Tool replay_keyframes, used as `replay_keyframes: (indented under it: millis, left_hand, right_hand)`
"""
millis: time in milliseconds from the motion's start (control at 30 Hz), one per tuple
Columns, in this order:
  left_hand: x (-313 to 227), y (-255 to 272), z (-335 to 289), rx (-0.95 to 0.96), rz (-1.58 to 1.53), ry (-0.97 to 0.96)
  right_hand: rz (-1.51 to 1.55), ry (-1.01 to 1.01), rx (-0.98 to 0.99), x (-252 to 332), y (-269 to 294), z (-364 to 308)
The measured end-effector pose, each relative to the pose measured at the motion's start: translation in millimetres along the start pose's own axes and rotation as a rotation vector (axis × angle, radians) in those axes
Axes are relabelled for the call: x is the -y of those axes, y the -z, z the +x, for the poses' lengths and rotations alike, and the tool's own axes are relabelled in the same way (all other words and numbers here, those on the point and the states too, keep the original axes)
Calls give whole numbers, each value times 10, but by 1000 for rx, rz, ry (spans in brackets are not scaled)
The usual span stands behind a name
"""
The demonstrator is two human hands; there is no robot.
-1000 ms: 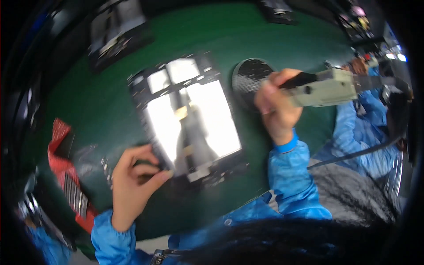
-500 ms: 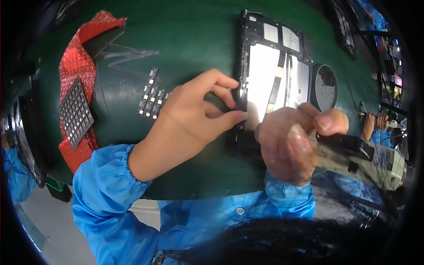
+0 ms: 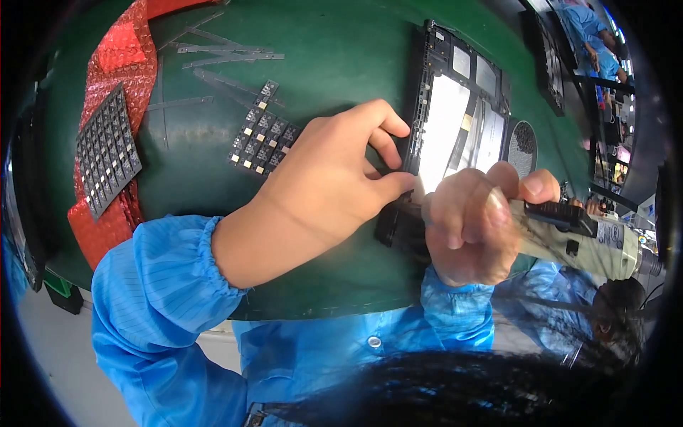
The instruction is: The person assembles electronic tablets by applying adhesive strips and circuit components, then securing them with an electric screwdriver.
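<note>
An opened tablet-like device point(image 3: 441, 135), with a dark frame and white battery cells, lies to the right of centre. My left hand point(image 3: 334, 167) reaches to its left edge; thumb and index fingertip touch the edge with a gap between them. Wrapped in my right hand point(image 3: 473, 228) is a pale electric screwdriver point(image 3: 576, 238) with a black lever, held over the near end of the device. The screwdriver's tip is hidden behind my fingers. Left of my left hand, small circuit boards point(image 3: 263, 135) with white components lie in rows, partly covered by that hand.
Red bubble wrap point(image 3: 117, 64) lies at the left, with a dark panel of small boards point(image 3: 110, 149) on it. Thin strips point(image 3: 228, 53) are scattered nearby. A round dish of tiny dark pieces point(image 3: 523, 146) sits right of the device. Another person's blue sleeve point(image 3: 580, 21) shows at far right.
The whole view has shifted. The device appears farther right and more tilted, and my left hand has stayed at its edge. My right hand still grips the screwdriver near the device's near end.
</note>
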State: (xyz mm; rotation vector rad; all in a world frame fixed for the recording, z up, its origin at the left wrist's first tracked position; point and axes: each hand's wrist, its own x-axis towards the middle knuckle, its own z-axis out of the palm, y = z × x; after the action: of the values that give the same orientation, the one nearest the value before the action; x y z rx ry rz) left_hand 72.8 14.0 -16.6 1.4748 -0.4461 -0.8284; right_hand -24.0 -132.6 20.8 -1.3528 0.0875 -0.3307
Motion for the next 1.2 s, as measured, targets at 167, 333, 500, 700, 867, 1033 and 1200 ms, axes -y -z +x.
replay_keyframes:
  millis: [167, 333, 500, 700, 867, 1033, 1200]
  left_hand:
    - [-23, 14, 7, -5, 10, 0]
    - [-77, -41, 64, 48, 43, -56]
    - [-78, -98, 14, -48, -61, 120]
    - [-195, -193, 45, -80, -23, 204]
    - [-255, -238, 87, -99, 16, 254]
    - [-274, -260, 108, -119, 28, 283]
    - [-311, -271, 131, -106, 61, 287]
  right_hand:
    - [-5, 13, 4, -30, -35, 20]
    - [-181, 193, 33, 55, 168, 66]
    - [127, 434, -258, 305, 801, 232]
    - [45, 473, -525, 243, 1490, 323]
    - [-135, 385, -562, 185, 1668, 340]
    - [-96, 312, -529, 103, 1654, 357]
    - [-126, 316, -501, 79, 1673, 382]
